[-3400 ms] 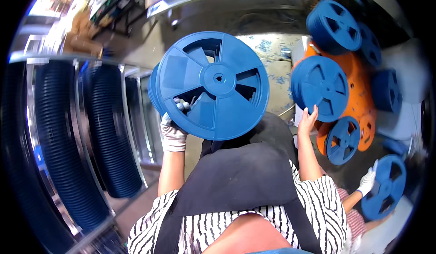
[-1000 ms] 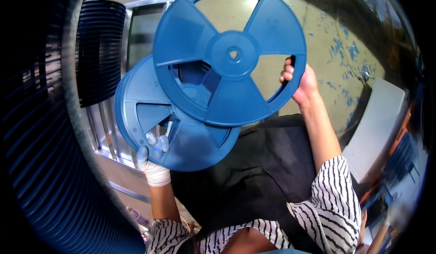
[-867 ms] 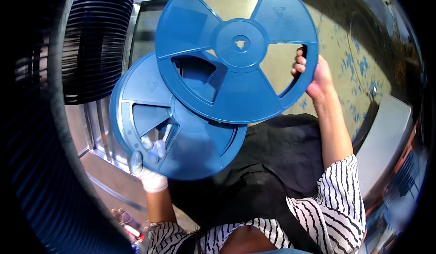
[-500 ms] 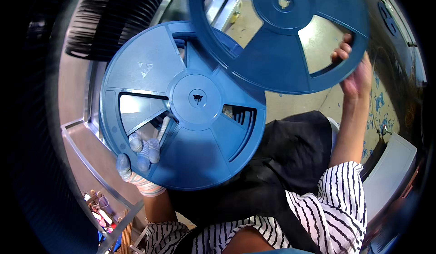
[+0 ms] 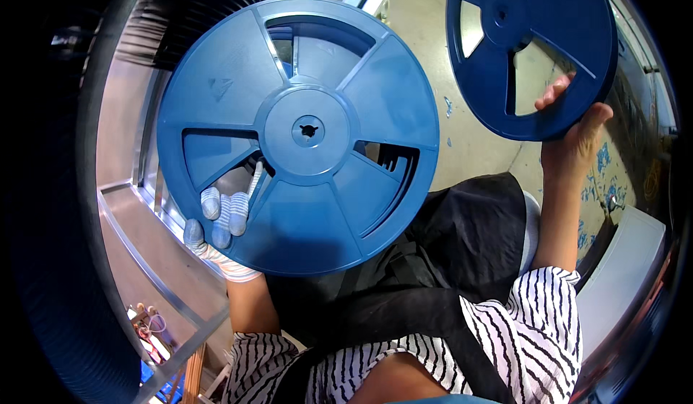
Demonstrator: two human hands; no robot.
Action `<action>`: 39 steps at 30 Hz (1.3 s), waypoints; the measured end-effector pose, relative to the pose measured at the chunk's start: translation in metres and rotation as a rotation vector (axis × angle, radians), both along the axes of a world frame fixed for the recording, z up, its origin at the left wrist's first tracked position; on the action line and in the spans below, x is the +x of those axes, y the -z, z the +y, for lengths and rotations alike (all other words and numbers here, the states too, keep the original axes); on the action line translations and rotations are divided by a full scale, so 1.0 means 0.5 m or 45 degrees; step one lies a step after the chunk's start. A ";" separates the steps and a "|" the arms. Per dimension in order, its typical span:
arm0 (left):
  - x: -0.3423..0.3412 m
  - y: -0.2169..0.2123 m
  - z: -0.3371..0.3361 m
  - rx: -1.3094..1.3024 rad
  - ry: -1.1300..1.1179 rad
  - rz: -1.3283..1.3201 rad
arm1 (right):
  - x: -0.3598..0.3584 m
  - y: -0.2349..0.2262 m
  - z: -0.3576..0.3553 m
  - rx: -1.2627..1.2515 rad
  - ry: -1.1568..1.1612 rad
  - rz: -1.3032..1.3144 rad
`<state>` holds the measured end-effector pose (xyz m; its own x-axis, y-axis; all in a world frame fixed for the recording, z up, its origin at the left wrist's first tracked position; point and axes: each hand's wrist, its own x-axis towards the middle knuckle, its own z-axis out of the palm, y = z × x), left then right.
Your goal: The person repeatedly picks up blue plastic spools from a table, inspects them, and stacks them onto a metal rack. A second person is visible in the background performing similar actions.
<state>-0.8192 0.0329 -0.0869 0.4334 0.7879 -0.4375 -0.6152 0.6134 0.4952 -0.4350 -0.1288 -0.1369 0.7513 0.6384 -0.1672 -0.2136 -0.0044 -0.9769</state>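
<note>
A big blue plastic reel with a round hub and wedge-shaped windows faces me in front of my lap. My left hand, in a striped white-and-blue knit glove, grips its lower left rim, with fingers through a window and the thumb outside. Another layer of blue plastic shows behind the windows. Out to the upper right, a darker blue reel disc is held tilted, apart from the first. My bare right hand is closed on its lower rim, fingertips showing through the window.
A ribbed black hose hangs at the upper left, beside a metal frame. Blue scraps litter the floor at the right, near a pale grey panel. Assorted small items lie at the lower left.
My right hand has moved the darker disc right and tilted it, so it no longer overlaps the first reel. The reel in my left hand has come up slightly.
</note>
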 end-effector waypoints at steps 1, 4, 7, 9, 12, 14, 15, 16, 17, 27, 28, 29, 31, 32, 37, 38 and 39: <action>-0.010 -0.009 -0.022 -0.004 -0.012 0.019 | -0.012 -0.009 -0.004 -0.017 -0.068 -0.038; -0.023 -0.021 -0.024 0.052 -0.022 0.040 | -0.059 -0.056 0.026 -0.070 -0.198 -0.207; -0.049 -0.063 -0.100 0.151 0.014 -0.111 | -0.128 -0.141 -0.020 -0.023 -0.402 -0.294; -0.045 -0.087 -0.129 0.118 -0.030 -0.105 | -0.163 -0.148 -0.059 -0.023 -0.615 -0.173; -0.020 -0.095 -0.117 0.090 -0.047 -0.166 | -0.183 -0.120 -0.071 0.056 -0.886 -0.416; -0.037 -0.074 -0.118 0.130 -0.033 -0.188 | -0.195 -0.105 -0.083 0.079 -1.012 -0.555; -0.039 -0.078 -0.122 0.159 -0.049 -0.161 | -0.198 -0.097 -0.088 0.053 -1.060 -0.649; -0.036 -0.081 -0.127 0.189 -0.056 -0.144 | -0.201 -0.089 -0.089 -0.010 -1.083 -0.645; -0.033 -0.084 -0.129 0.219 -0.060 -0.128 | -0.198 -0.089 -0.084 -0.056 -1.091 -0.576; -0.051 -0.086 -0.133 0.490 0.114 -0.155 | -0.197 -0.103 -0.061 0.119 -0.984 -0.554; -0.047 -0.086 -0.132 0.472 0.095 -0.173 | -0.200 -0.090 -0.074 0.110 -0.995 -0.725; -0.042 -0.089 -0.133 0.452 0.077 -0.192 | -0.207 -0.088 -0.080 0.101 -1.003 -0.895; -0.023 -0.100 -0.135 0.333 -0.103 -0.177 | -0.226 -0.102 -0.061 0.327 -1.157 -0.931; -0.032 -0.089 -0.133 0.289 -0.191 -0.143 | -0.233 -0.112 -0.057 0.329 -1.263 -0.965; -0.031 -0.094 -0.128 0.226 -0.261 -0.140 | -0.260 -0.130 -0.040 0.401 -1.477 -1.133; -0.021 -0.108 -0.125 0.211 -0.255 -0.133 | -0.258 -0.130 -0.038 0.385 -1.483 -1.155; -0.015 -0.113 -0.123 0.206 -0.260 -0.117 | -0.255 -0.128 -0.037 0.368 -1.487 -1.178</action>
<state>-0.8266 -0.0285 -0.0306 0.2902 0.9196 -0.2648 -0.7649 0.3892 0.5133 -0.5625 -0.1471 -0.0728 -0.4167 0.8593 0.2966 0.4442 0.4772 -0.7583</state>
